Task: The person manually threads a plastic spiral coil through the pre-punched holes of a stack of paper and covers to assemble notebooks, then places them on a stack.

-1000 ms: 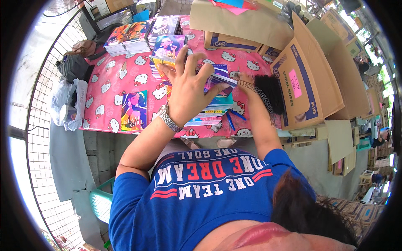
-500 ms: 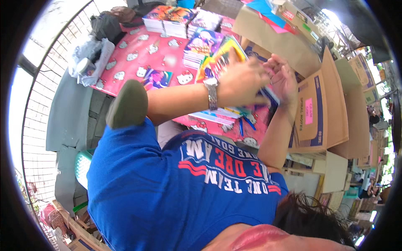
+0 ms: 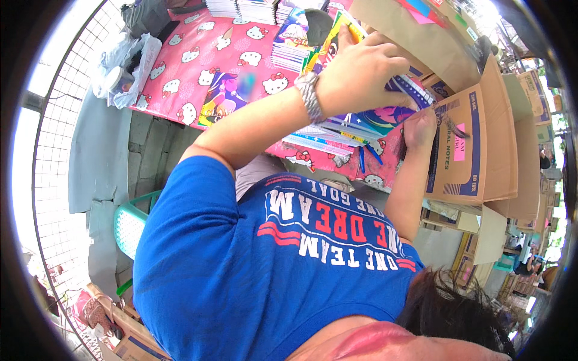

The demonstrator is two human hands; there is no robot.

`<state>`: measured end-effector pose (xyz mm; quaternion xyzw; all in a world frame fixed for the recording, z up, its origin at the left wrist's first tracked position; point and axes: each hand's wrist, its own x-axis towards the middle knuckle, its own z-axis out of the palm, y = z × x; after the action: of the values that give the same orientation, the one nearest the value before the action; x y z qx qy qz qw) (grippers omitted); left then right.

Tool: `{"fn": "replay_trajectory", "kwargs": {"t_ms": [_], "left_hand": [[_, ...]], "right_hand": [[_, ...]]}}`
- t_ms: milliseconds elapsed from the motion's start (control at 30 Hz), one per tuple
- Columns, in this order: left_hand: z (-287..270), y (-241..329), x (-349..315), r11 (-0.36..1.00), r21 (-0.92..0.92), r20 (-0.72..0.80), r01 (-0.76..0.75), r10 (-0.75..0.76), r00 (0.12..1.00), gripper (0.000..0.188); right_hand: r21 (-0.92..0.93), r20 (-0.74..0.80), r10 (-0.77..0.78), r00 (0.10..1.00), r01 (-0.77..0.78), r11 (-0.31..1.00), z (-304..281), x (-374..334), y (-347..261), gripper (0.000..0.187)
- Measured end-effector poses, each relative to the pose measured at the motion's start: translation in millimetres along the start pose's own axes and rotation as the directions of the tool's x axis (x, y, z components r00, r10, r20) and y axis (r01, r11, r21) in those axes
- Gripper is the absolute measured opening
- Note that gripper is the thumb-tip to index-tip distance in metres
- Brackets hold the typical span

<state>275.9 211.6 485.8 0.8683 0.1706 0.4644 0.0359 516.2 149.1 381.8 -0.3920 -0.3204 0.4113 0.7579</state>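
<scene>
My left hand (image 3: 367,72), with a silver watch (image 3: 309,99) on its wrist, curls over several spiral notebooks (image 3: 385,119) with purple and teal covers. Its thumb lies by the white spiral edge, while the index finger reaches onto a yellow notebook (image 3: 332,41) behind. At the right end of the held notebooks is my right hand (image 3: 419,129), its fingers mostly hidden and slightly smeared. Below them, more notebooks (image 3: 325,143) are piled near the table's front edge. Farther left, a single purple notebook (image 3: 224,96) lies flat on the table.
A pink patterned cloth covers the table (image 3: 198,51). Notebook stacks (image 3: 256,11) stand at the back. An open cardboard box (image 3: 472,144) is close on the right. A plastic bag (image 3: 129,72) sits at the left edge, and a green chair (image 3: 129,222) stands beside me.
My left hand has come down onto the spiral notebooks and curled over them. My right hand, raised with fingers spread before, is now lower at their right end. The view has shifted slightly.
</scene>
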Motion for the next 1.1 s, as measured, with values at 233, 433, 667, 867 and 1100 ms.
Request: {"fn": "replay_trajectory", "kwargs": {"t_ms": [233,433,667,867,1100], "left_hand": [[5,29,-30,0.997,0.055,0.005,-0.054,0.054,0.999,0.046],[-25,18,-32,0.994,0.108,-0.07,-0.008,0.015,0.997,0.041],[-37,-3,-41,0.995,0.097,-0.044,0.015,-0.011,0.999,0.039],[-35,-14,-38,0.994,0.113,-0.012,-0.004,0.006,1.0,0.048],[-7,-2,-20,0.998,0.044,-0.017,-0.053,0.054,0.998,0.049]], "right_hand": [[-0.517,0.145,0.201,0.969,-0.1,0.85,-6,46,5,0.027],[-0.818,0.26,0.302,0.917,0.044,0.573,5,149,9,0.034],[-0.955,0.277,0.38,0.882,0.297,0.006,-87,212,141,0.06],[-0.921,0.375,0.734,0.566,0.313,0.23,-95,144,186,0.062],[-0.79,0.401,0.761,0.51,-0.228,0.569,-88,103,171,0.06]]}}
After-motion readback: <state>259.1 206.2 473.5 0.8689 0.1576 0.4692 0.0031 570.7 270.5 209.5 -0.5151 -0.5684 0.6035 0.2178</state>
